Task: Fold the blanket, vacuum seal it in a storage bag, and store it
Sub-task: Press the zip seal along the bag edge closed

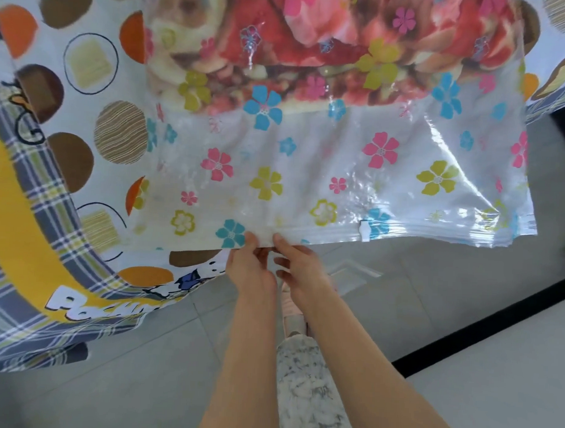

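1. Storage bag (340,171): clear plastic printed with pink, blue and yellow-green flowers. It lies flat on the bed, and its near edge overhangs the bed's edge toward me.
2. Blanket (313,38): red and pink floral pile, folded. It sits inside the storage bag and fills the far half. The near half of the bag lies flat and wrinkled.
3. Zip strip (434,235): runs along the storage bag's near edge.
4. Slider clip (364,231): small and white, set on the zip strip of the storage bag, to the right of my hands.
5. Left hand (250,270): pinches the storage bag's near edge, thumb on top and fingers curled beneath.
6. Right hand (301,269): pinches the same edge in the same way, just beside the left hand, the two almost touching.
7. Bed sheet (69,142): white with brown and orange discs and a plaid-and-yellow border. It lies under the storage bag and shows to its left.
8. Floor (463,316): grey tile, below the storage bag's near edge.
9. Black strip (479,329): crosses the floor on a slant, below and right of the storage bag.
10. Trouser leg (307,384) and pink slipper (292,310): mine, on the floor below the storage bag, between my forearms.
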A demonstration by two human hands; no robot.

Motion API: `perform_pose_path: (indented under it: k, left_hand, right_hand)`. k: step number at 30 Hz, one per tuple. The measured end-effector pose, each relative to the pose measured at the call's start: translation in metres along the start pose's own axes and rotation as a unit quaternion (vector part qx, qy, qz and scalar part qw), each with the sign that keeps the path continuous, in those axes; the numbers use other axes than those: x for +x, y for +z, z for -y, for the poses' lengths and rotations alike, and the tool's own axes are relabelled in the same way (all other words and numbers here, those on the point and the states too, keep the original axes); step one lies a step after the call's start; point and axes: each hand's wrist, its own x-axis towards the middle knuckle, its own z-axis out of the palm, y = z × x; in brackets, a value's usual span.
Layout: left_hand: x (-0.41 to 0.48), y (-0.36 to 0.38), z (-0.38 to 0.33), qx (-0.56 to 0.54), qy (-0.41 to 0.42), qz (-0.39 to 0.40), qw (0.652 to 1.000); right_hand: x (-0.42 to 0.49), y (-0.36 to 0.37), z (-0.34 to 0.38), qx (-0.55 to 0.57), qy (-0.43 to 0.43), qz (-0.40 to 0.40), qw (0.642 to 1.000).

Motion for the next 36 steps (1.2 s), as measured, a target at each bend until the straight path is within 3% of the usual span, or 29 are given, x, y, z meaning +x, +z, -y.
perform_pose_path:
  k: [5, 10, 14, 21, 29, 32, 36]
  left_hand:
    - [0.007, -0.015, -0.016, 0.041, 0.021, 0.053, 0.998]
    - [0.026, -0.025, -0.032, -0.026, 0.058, 0.019, 0.998]
    - [0.031, -0.02, -0.034, -0.036, 0.022, -0.029, 0.999]
    - [0.033, -0.015, -0.031, -0.068, 0.002, -0.045, 0.997]
    - [0.019, -0.022, -0.011, -0.011, 0.037, 0.051, 0.998]
    - [0.009, -0.017, -0.005, 0.03, 0.083, 0.07, 0.994]
    - [0.013, -0.006, -0.005, 0.0, 0.073, 0.001, 0.997]
  right_hand:
    - [-0.001, 0.038, -0.001, 0.076, -0.065, -0.078, 0.992]
    - [-0.002, 0.043, 0.0, 0.076, -0.071, -0.136, 0.985]
    - [0.002, 0.045, -0.003, 0.099, -0.065, -0.133, 0.984]
    - [0.003, 0.018, 0.006, 0.116, -0.049, -0.055, 0.99]
    - [0.01, 0.018, 0.011, 0.133, -0.038, -0.134, 0.981]
    - [0.007, 0.014, 0.007, 0.137, -0.04, -0.098, 0.985]
    - [0.002, -0.008, 0.01, 0.167, -0.037, -0.036, 0.985]
